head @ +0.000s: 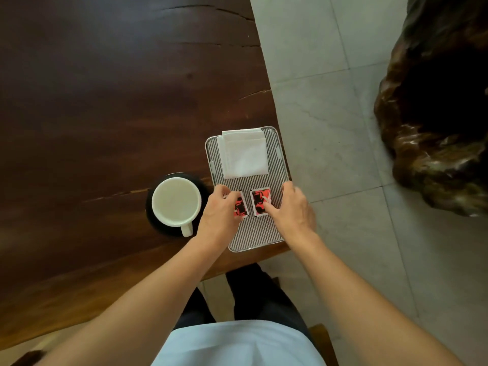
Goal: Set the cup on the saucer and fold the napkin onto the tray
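Note:
A white cup stands on a black saucer, handle toward me, left of the tray. The striped metal tray lies near the table's right edge. A folded white napkin rests on the tray's far half. Two red and black packets lie side by side on the tray's middle. My left hand rests its fingers on the left packet. My right hand presses its fingers on the right packet.
The dark wooden table stretches left and away, its right edge just beside the tray. Pale floor tiles lie to the right. A dark glossy carved wooden piece stands at far right. My legs are below the table's front edge.

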`<state>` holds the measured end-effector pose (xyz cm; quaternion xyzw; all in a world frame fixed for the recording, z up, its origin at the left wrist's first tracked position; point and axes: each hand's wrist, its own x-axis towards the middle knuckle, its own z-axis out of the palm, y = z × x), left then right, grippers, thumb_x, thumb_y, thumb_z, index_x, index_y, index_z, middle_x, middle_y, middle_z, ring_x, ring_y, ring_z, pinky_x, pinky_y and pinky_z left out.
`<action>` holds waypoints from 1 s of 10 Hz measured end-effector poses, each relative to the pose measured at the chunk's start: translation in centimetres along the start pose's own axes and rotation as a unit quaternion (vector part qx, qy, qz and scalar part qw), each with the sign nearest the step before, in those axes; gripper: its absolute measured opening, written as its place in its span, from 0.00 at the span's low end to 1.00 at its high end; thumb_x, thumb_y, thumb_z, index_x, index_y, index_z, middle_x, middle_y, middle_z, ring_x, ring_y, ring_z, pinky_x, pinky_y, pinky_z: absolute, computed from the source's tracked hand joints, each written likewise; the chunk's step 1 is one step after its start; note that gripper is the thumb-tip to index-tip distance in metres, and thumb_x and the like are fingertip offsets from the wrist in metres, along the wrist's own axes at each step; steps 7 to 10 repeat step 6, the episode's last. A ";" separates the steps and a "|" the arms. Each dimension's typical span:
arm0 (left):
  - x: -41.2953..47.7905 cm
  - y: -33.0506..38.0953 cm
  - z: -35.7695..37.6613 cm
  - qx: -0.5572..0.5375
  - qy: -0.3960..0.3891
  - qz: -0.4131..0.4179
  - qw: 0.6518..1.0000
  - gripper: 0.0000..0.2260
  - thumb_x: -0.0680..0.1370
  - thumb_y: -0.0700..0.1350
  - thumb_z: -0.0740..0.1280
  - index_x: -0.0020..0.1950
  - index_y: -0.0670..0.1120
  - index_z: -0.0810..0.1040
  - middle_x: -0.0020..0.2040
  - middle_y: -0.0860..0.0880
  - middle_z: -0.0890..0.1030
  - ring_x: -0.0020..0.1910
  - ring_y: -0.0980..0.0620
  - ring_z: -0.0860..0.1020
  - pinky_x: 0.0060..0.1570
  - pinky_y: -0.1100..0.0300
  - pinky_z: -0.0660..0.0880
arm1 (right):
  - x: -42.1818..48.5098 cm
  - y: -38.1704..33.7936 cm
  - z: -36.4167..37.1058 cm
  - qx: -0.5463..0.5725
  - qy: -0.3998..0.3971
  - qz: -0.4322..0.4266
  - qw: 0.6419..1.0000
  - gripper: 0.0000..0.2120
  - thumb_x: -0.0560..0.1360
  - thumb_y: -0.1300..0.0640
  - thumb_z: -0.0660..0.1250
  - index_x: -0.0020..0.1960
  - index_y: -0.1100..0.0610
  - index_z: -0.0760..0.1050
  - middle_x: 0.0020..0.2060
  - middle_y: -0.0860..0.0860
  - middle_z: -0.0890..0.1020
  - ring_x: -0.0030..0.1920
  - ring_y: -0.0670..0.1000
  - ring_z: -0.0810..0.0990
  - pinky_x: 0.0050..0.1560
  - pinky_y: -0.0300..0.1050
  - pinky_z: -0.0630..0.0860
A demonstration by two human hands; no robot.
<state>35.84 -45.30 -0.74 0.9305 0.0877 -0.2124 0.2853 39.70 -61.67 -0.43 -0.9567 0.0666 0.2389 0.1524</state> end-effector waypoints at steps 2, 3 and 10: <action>-0.2 0.1 1.7 0.073 0.020 0.070 0.995 0.23 0.72 0.31 0.71 0.66 0.45 0.79 0.67 0.42 0.74 0.58 0.41 0.73 0.54 0.50 0.78 | 0.4 0.8 0.7 -0.038 -0.076 -0.187 0.979 0.28 0.75 0.57 0.73 0.73 0.49 0.70 0.61 0.52 0.72 0.59 0.53 0.74 0.55 0.52 0.80; -0.1 0.2 1.8 0.097 0.028 0.079 0.992 0.23 0.72 0.31 0.71 0.66 0.45 0.80 0.69 0.42 0.74 0.59 0.41 0.72 0.57 0.51 0.76 | 0.6 1.2 0.9 -0.076 -0.057 -0.184 0.978 0.27 0.77 0.58 0.71 0.74 0.48 0.68 0.62 0.51 0.72 0.58 0.55 0.73 0.50 0.52 0.80; -0.4 1.0 0.8 0.095 -0.009 0.066 0.993 0.26 0.76 0.33 0.68 0.73 0.48 0.74 0.76 0.45 0.66 0.67 0.41 0.67 0.65 0.51 0.72 | 0.2 1.2 -0.6 -0.037 -0.084 -0.128 0.988 0.32 0.76 0.65 0.69 0.76 0.46 0.65 0.64 0.52 0.69 0.60 0.56 0.74 0.54 0.53 0.79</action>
